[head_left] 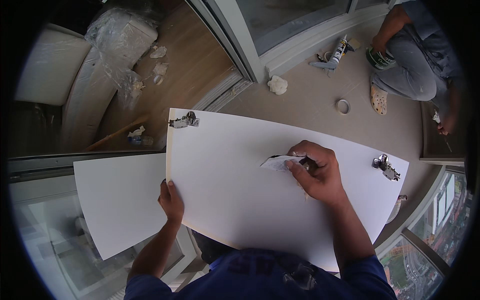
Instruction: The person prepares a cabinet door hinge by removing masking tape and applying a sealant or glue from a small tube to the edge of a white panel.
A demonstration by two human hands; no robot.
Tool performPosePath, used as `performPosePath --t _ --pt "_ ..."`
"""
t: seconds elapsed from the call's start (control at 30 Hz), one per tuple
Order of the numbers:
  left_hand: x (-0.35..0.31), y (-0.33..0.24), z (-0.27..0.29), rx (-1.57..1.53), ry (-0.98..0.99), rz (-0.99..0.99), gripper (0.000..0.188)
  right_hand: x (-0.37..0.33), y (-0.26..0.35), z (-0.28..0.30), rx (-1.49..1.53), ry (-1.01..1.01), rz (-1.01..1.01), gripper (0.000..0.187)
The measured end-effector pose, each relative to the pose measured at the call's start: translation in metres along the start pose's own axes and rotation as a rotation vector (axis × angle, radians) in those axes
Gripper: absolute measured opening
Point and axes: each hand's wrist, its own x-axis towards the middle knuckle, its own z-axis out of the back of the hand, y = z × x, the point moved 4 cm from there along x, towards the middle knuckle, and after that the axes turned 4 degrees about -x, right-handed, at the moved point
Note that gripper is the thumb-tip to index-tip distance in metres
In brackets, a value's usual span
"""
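- Well, I see a wide white panel [240,210] before the person
- the left hand [172,201] grips its left edge
- the right hand [320,172] pinches a pale scrap [276,164] over the panel's middle
- metal hinges [188,120] sit near both far corners

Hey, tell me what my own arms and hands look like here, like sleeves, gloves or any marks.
Short dark blue sleeves leave both forearms bare. The left hand and right hand wear no gloves. Whitish smudges show on the right hand's fingers.
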Motion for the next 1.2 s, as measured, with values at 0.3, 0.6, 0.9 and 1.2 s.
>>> performPosePath --t 0.3,0.6,0.9,1.2 --pt "-0.022 0.015 0.032 0.184 0.097 0.286 0.046 0.066 -0.051 0.004 0.513 0.095 -0.270 0.022" --pt "-0.046 0.034 0.045 -0.107 -0.146 0.305 0.045 0.078 -0.050 -0.012 0.608 0.235 -0.213 0.018" --pt "-0.067 0.051 0.061 -0.126 -0.163 0.271 0.051 0.054 -0.035 -0.015 0.578 0.110 -0.205 0.020" --pt "-0.146 0.070 0.070 -0.210 -0.105 0.235 0.057 0.041 -0.064 0.002 0.927 0.057 -0.110 0.033"
